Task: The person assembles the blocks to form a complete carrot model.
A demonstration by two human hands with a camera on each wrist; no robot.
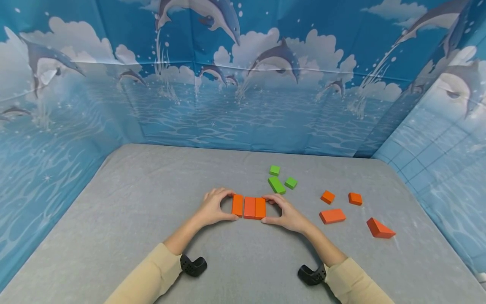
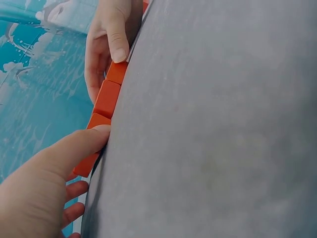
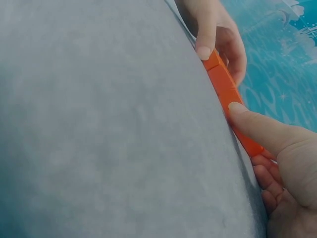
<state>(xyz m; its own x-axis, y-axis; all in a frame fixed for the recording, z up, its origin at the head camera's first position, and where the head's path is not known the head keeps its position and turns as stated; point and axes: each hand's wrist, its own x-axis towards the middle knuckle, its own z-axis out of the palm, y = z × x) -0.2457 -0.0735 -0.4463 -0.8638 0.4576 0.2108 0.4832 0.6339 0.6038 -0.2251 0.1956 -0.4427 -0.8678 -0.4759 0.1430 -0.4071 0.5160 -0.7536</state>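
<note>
Three rectangular orange blocks lie side by side on the grey cloth in the head view. My left hand point(image 1: 212, 207) pinches the left block point(image 1: 237, 205), thumb at its near end and fingers at its far end. A thin gap shows between it and the middle block point(image 1: 249, 207). Against the middle one lies the right block point(image 1: 260, 207), pinched the same way by my right hand point(image 1: 286, 214). From the left wrist view, my thumb presses the near end of the left block point(image 2: 99, 120). The right wrist view shows my other thumb on the right block point(image 3: 247, 141).
Beyond the right hand lie two small orange blocks point(image 1: 328, 197) point(image 1: 355, 199), an orange rectangular block point(image 1: 332, 216) and an orange triangular block point(image 1: 380, 229). Behind the row sit a green rectangular block point(image 1: 276, 185) and two small green blocks point(image 1: 274, 170) point(image 1: 291, 183). Dolphin-printed curtains point(image 1: 228, 118) surround the table.
</note>
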